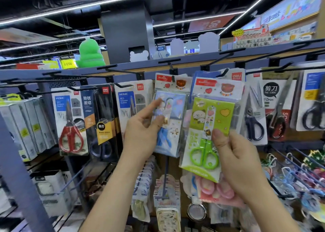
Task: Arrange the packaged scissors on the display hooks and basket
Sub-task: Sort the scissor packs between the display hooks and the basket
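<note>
Green scissors pack pinched under your right hand's thumb, fingers curled behind it, pink pack gripped just below that thumb, your left hand's 2 fingertips pinching the blue scissors pack, which hangs from a hook above your fingers.

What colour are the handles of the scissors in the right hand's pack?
Bright green handles, clearest in head view.

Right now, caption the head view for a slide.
Right hand holds green scissors pack; left hand touches hanging blue scissors pack.
</note>
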Demonstrator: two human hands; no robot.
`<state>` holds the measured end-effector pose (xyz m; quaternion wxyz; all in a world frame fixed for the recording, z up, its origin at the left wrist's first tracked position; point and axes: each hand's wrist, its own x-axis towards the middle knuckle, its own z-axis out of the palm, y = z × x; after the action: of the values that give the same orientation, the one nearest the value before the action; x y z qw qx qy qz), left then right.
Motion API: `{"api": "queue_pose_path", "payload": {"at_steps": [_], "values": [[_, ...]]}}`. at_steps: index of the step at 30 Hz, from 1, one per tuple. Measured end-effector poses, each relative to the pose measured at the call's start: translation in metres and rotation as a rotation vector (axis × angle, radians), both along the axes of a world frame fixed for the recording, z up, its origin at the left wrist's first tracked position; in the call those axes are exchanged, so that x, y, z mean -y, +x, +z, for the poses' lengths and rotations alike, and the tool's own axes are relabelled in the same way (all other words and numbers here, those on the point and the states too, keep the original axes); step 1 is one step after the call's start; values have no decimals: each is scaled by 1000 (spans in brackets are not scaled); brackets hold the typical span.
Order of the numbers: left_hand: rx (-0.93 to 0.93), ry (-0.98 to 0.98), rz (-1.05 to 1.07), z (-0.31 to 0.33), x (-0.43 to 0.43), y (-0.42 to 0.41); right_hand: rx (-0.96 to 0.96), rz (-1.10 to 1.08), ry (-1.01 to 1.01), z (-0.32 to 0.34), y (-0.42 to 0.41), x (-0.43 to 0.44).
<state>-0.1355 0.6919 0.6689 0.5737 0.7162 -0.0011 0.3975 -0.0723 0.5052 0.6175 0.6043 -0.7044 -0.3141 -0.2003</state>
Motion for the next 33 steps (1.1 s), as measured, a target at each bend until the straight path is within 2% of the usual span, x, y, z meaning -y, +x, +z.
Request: {"api": "queue_pose_path", "payload": {"at_steps": [4,10,13,15,17,18,19,23,27,30,33], "values": [[-182,308,272,0,-2,41,3,-30,23,-6,5,8],[-407,630,556,9,-3,67,-83,134,84,0,0,13],[-378,763,636,10,1,50,-88,201,79,0,1,13],[-183,700,606,12,6,33,-83,242,53,0,1,12],[33,402,357,21,19,15,-88,268,23,0,-1,11],[77,233,197,29,28,6,-93,281,4,-1,-2,9],[65,123,81,38,35,1,-87,296,-29,-2,-3,7],[-97,-15,-125,53,46,0,-121,380,-7,0,-10,0],[-57,-229,-188,48,47,3,-143,409,-9,1,-15,-5],[28,-259,-134,42,55,5,-184,445,28,2,-17,-9],[162,-297,-48,41,56,8,-321,558,119,4,-17,-11]]}}
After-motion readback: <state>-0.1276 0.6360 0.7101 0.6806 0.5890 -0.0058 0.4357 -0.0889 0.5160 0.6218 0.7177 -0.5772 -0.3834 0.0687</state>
